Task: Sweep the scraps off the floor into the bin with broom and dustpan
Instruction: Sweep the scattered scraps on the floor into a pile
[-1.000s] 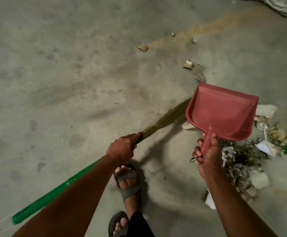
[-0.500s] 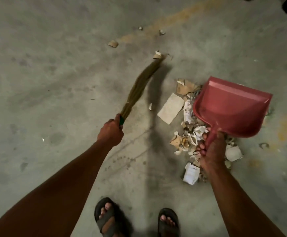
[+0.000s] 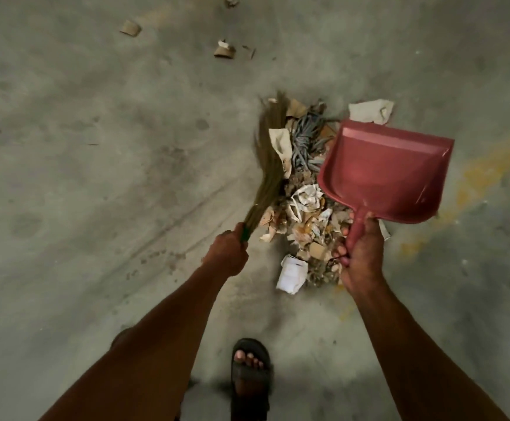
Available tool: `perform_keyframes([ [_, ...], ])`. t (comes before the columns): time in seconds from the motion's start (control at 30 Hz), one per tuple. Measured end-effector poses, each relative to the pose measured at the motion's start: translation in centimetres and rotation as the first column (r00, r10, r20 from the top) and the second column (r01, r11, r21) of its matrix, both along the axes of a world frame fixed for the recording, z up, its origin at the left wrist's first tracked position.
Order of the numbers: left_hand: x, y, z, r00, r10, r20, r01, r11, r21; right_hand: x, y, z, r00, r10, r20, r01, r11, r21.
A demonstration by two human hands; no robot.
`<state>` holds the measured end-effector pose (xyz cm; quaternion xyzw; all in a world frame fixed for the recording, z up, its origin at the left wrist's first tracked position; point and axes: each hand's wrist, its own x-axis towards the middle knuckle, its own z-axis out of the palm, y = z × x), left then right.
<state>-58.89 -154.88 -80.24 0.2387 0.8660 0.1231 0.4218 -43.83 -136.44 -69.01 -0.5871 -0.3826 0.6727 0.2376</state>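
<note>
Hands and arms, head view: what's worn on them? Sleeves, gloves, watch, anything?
Nothing worn that the frame shows. The left hand and right hand are bare, with no gloves, and no rings or wristbands are visible. Both forearms are bare right to the frame's lower edge, so no sleeve is in view. No markings visible.

A grey, stained concrete floor (image 3: 101,183) carries a heap of paper and cardboard scraps (image 3: 303,202) at its middle. Loose cardboard bits (image 3: 225,50) lie far off, and a yellow painted streak (image 3: 475,177) runs at the right. A sandalled foot (image 3: 250,370) stands near.
</note>
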Motion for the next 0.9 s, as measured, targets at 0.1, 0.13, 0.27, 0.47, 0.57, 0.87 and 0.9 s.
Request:
perform_keyframes([
  [0.1, 0.5, -0.1, 2.4, 0.987, 0.094, -0.127, -0.077, 0.988, 0.137, 0.7, 1.0, 1.0, 1.000, -0.003, -0.017, 0.003, 1.000, -0.004],
  [0.13, 0.3, -0.4, 3.2, 0.978, 0.120, -0.168, -0.090, 0.980, 0.177, 0.6, 1.3, 1.4, 1.000, -0.003, -0.020, 0.003, 1.000, -0.010],
  [0.27, -2.0, -1.5, 5.9, 0.959, 0.134, -0.250, -0.074, 0.969, 0.236, -0.8, 2.4, 3.5, 0.998, 0.026, -0.050, -0.027, 1.000, -0.014],
  [0.47, -8.9, -0.9, 8.0, 0.952, 0.192, -0.238, -0.116, 0.947, 0.300, -6.7, 3.6, 5.4, 0.995, 0.092, -0.035, -0.093, 0.995, -0.024],
  [0.57, -13.5, -0.2, 8.3, 0.898, 0.406, -0.169, -0.330, 0.876, 0.353, -10.9, 3.6, 5.7, 0.986, 0.163, -0.034, -0.164, 0.985, -0.051],
  [0.87, -35.2, 0.1, 4.8, 0.590, 0.807, -0.030, -0.737, 0.553, 0.388, -24.9, 2.8, 2.5, 0.951, 0.282, -0.126, -0.296, 0.949, -0.110],
  [0.9, -37.6, -0.1, 4.2, 0.545, 0.838, -0.037, -0.769, 0.516, 0.377, -26.4, 2.9, 1.7, 0.950, 0.286, -0.126, -0.300, 0.948, -0.111],
])
